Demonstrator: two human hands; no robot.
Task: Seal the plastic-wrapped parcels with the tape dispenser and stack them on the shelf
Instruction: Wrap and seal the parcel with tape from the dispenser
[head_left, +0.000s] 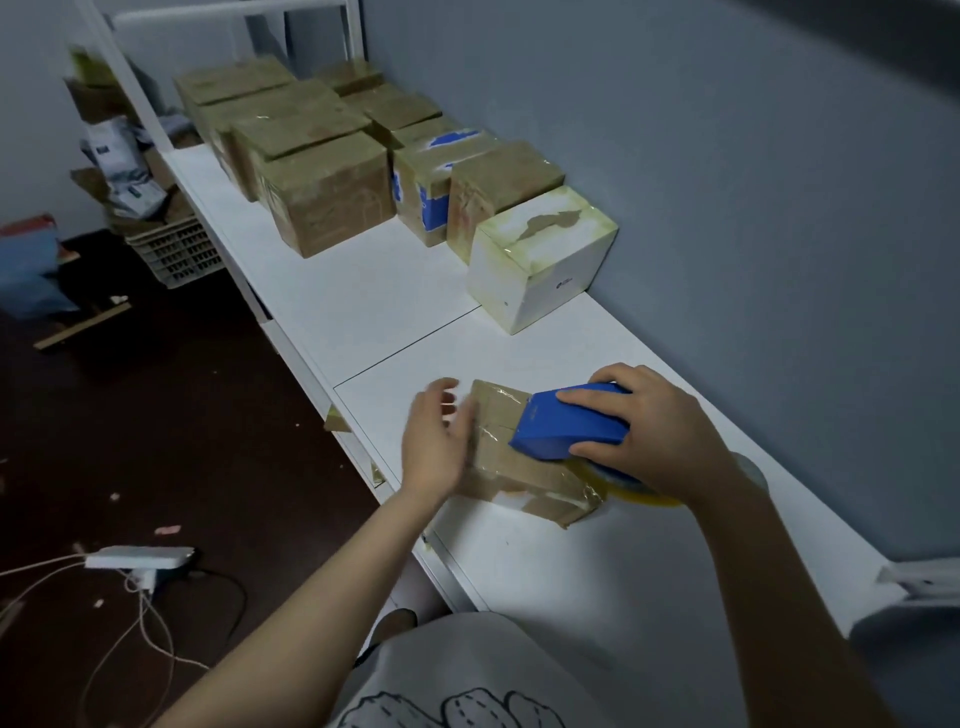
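A small brown parcel wrapped in shiny tape lies on the white shelf near its front edge. My right hand grips a blue tape dispenser that sits on the parcel's top, with a yellowish tape roll showing under my palm. My left hand is at the parcel's left side with its fingers fairly straight and blurred. Farther back a white taped box and several brown taped parcels stand in rows on the shelf.
A grey wall runs along the shelf's right side. On the dark floor to the left lie a white power strip with cables, a white crate and piled cartons. White papers rest at the shelf's near right.
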